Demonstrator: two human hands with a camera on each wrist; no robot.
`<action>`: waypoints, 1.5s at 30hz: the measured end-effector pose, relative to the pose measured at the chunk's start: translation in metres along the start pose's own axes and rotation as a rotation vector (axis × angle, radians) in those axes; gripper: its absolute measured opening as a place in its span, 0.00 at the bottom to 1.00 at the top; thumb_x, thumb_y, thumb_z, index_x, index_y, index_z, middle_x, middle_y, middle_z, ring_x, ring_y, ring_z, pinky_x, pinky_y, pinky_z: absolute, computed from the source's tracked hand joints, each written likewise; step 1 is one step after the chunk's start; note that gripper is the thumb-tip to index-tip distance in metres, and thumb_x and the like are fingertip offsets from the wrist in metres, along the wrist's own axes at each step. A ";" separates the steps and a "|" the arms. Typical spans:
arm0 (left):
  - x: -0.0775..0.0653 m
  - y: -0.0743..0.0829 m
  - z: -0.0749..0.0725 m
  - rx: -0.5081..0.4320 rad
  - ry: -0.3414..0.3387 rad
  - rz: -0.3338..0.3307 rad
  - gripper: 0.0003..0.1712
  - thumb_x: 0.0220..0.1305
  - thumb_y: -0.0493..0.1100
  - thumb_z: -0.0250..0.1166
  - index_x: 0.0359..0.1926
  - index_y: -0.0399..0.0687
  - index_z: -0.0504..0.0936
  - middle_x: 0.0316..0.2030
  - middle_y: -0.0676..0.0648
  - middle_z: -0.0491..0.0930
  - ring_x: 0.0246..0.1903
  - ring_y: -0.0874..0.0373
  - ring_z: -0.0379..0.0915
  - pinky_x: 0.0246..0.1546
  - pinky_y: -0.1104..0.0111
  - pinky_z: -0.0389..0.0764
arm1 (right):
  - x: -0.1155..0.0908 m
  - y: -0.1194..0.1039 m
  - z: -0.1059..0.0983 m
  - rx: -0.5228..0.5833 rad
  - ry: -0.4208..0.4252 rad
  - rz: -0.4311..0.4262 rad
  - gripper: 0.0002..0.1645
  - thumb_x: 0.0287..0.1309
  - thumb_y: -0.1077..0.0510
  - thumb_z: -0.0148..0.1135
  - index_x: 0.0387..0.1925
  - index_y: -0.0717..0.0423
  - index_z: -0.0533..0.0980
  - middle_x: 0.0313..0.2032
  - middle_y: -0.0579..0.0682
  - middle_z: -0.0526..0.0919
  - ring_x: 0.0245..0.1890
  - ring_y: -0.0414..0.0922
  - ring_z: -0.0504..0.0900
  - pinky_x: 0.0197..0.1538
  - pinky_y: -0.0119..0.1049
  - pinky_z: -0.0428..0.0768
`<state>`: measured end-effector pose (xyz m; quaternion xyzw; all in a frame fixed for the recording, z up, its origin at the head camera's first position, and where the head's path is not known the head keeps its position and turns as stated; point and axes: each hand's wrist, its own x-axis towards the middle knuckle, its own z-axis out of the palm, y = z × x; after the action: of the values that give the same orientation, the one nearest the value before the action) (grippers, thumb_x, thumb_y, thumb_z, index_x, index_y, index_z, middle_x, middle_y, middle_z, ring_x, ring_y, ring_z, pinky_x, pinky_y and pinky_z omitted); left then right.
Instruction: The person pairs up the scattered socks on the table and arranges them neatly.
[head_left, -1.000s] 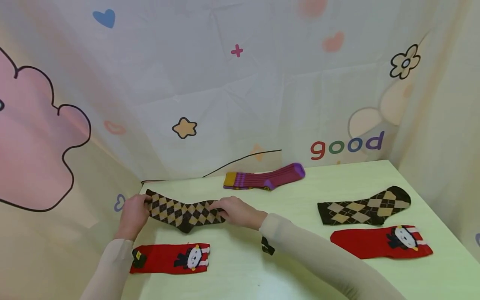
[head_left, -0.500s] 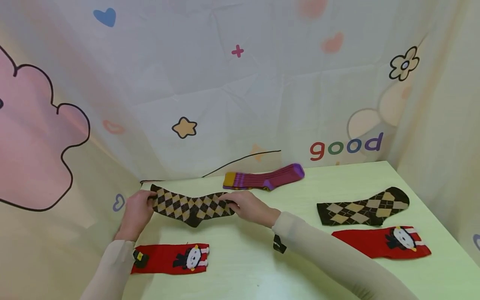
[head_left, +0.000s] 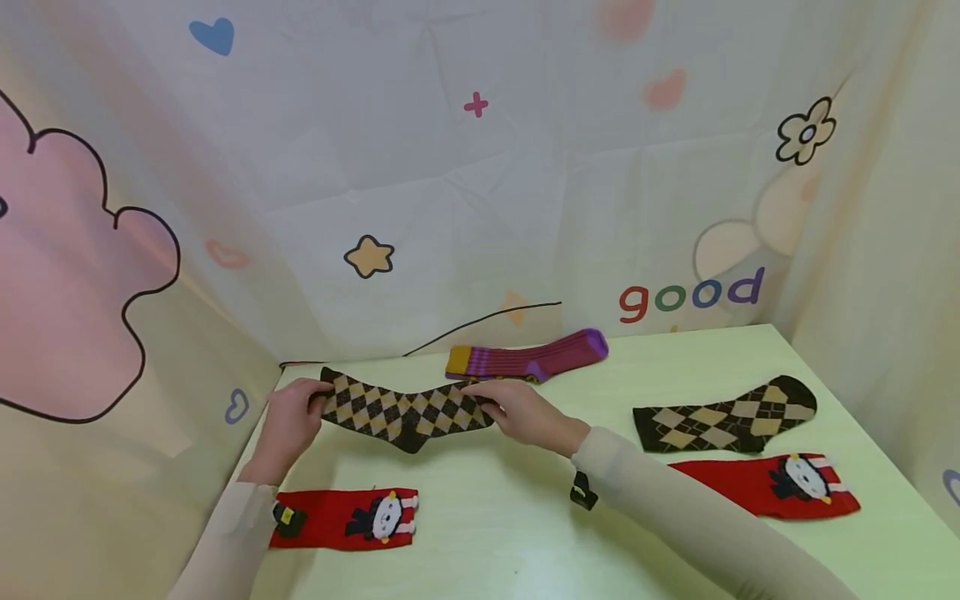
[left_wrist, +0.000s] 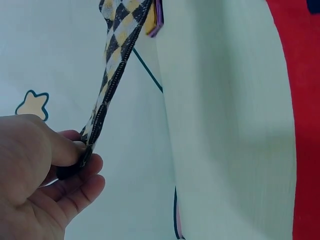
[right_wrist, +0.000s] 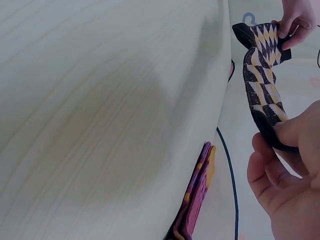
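A black argyle sock [head_left: 408,412] with tan and yellow diamonds is stretched sideways between the hands, raised above the table. At its cuff, on the left, my left hand [head_left: 292,421] pinches the dark edge between thumb and fingers; the left wrist view shows this pinch [left_wrist: 65,170] closely. My right hand [head_left: 525,415] grips the toe end, and in the right wrist view the thumb presses on the black toe [right_wrist: 267,132]. The sock's heel hangs down in the middle. Below the left wrist lies a red sock [head_left: 360,518] with a white animal face, its left end partly covered by the wrist strap.
A matching argyle sock [head_left: 727,415] lies at the right of the pale green table [head_left: 480,533]. In front of it, another red sock [head_left: 772,485] is partly hidden by the right sleeve. A purple sock [head_left: 532,358] with a yellow cuff lies against the patterned curtain [head_left: 420,167].
Both hands have lifted the argyle sock off the table and carried it a little to the right. The other socks have stayed in place.
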<state>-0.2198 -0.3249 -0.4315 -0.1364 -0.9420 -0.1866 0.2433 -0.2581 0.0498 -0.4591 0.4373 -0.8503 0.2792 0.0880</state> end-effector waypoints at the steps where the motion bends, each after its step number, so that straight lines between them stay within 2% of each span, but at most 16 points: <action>1: 0.000 0.002 0.001 -0.009 0.000 0.002 0.10 0.63 0.23 0.64 0.44 0.29 0.87 0.42 0.32 0.85 0.40 0.36 0.83 0.41 0.46 0.83 | -0.002 0.001 -0.002 0.008 -0.003 0.003 0.25 0.67 0.71 0.61 0.64 0.60 0.77 0.58 0.54 0.84 0.37 0.42 0.79 0.43 0.35 0.79; 6: 0.001 0.009 0.006 -0.025 -0.031 -0.013 0.10 0.64 0.24 0.64 0.45 0.30 0.87 0.43 0.33 0.85 0.43 0.37 0.82 0.46 0.45 0.83 | -0.009 0.005 -0.010 0.026 0.004 0.010 0.25 0.66 0.73 0.60 0.64 0.62 0.77 0.58 0.56 0.84 0.31 0.40 0.73 0.40 0.32 0.76; 9: 0.002 0.012 0.010 -0.031 -0.038 -0.012 0.11 0.64 0.25 0.64 0.46 0.31 0.87 0.44 0.33 0.86 0.45 0.37 0.83 0.47 0.46 0.83 | -0.014 0.009 -0.015 0.030 0.029 0.002 0.24 0.66 0.74 0.60 0.62 0.61 0.79 0.54 0.55 0.86 0.27 0.37 0.67 0.39 0.35 0.76; 11: 0.002 0.015 0.011 -0.038 -0.038 -0.002 0.11 0.64 0.25 0.64 0.46 0.32 0.87 0.44 0.34 0.86 0.45 0.38 0.83 0.47 0.46 0.83 | -0.017 0.010 -0.019 0.027 0.044 -0.005 0.22 0.67 0.74 0.59 0.59 0.60 0.81 0.51 0.55 0.87 0.24 0.36 0.64 0.46 0.41 0.81; 13: 0.002 0.018 0.013 -0.041 -0.035 0.007 0.11 0.64 0.24 0.65 0.46 0.32 0.87 0.44 0.34 0.86 0.45 0.38 0.83 0.47 0.47 0.83 | -0.020 0.011 -0.023 0.027 0.056 -0.010 0.20 0.67 0.73 0.58 0.56 0.58 0.84 0.47 0.54 0.88 0.23 0.36 0.65 0.57 0.51 0.81; 15: 0.002 0.021 0.014 -0.042 -0.036 0.010 0.12 0.63 0.24 0.65 0.46 0.33 0.87 0.44 0.35 0.86 0.45 0.39 0.83 0.46 0.47 0.84 | -0.022 0.011 -0.026 0.021 0.057 -0.012 0.19 0.68 0.73 0.58 0.53 0.57 0.85 0.45 0.53 0.89 0.25 0.36 0.70 0.59 0.55 0.79; 17: 0.001 0.024 0.015 -0.048 -0.041 0.007 0.12 0.63 0.24 0.66 0.46 0.33 0.88 0.44 0.35 0.86 0.43 0.40 0.84 0.45 0.48 0.84 | -0.026 0.012 -0.030 0.015 0.055 -0.006 0.18 0.68 0.72 0.59 0.53 0.58 0.85 0.45 0.53 0.89 0.29 0.37 0.75 0.56 0.50 0.82; 20: 0.001 0.030 0.016 -0.060 -0.049 -0.001 0.11 0.63 0.25 0.66 0.46 0.33 0.88 0.44 0.36 0.86 0.40 0.43 0.83 0.42 0.50 0.85 | -0.030 0.013 -0.034 -0.002 0.051 0.003 0.17 0.67 0.72 0.61 0.53 0.59 0.84 0.47 0.53 0.88 0.31 0.37 0.77 0.42 0.38 0.82; 22: 0.001 0.034 0.017 -0.066 -0.056 -0.005 0.11 0.63 0.25 0.67 0.46 0.34 0.88 0.44 0.36 0.86 0.39 0.45 0.83 0.41 0.52 0.85 | -0.034 0.013 -0.038 -0.008 0.056 0.008 0.16 0.66 0.71 0.62 0.53 0.60 0.84 0.47 0.53 0.88 0.30 0.37 0.76 0.41 0.35 0.81; 31: -0.002 0.044 0.022 -0.092 -0.074 0.016 0.11 0.62 0.27 0.69 0.45 0.37 0.89 0.44 0.39 0.87 0.36 0.49 0.81 0.39 0.55 0.85 | -0.048 0.019 -0.051 0.014 0.057 0.028 0.17 0.65 0.72 0.63 0.53 0.60 0.84 0.47 0.53 0.88 0.29 0.36 0.73 0.36 0.32 0.77; 37: -0.003 0.052 0.024 -0.118 -0.077 0.013 0.12 0.62 0.28 0.71 0.46 0.38 0.89 0.44 0.40 0.87 0.33 0.52 0.78 0.36 0.59 0.85 | -0.059 0.020 -0.057 0.043 0.059 0.051 0.18 0.66 0.73 0.62 0.54 0.60 0.84 0.46 0.53 0.88 0.24 0.34 0.66 0.33 0.31 0.73; 45: -0.004 0.063 0.029 -0.158 -0.093 0.002 0.13 0.61 0.28 0.72 0.47 0.41 0.89 0.43 0.44 0.87 0.29 0.57 0.74 0.31 0.67 0.82 | -0.076 0.021 -0.064 0.035 0.105 0.033 0.19 0.64 0.74 0.63 0.53 0.60 0.84 0.46 0.52 0.88 0.25 0.34 0.68 0.31 0.31 0.74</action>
<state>-0.2060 -0.2569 -0.4393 -0.1643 -0.9345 -0.2535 0.1881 -0.2347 0.1477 -0.4443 0.4095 -0.8466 0.3180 0.1203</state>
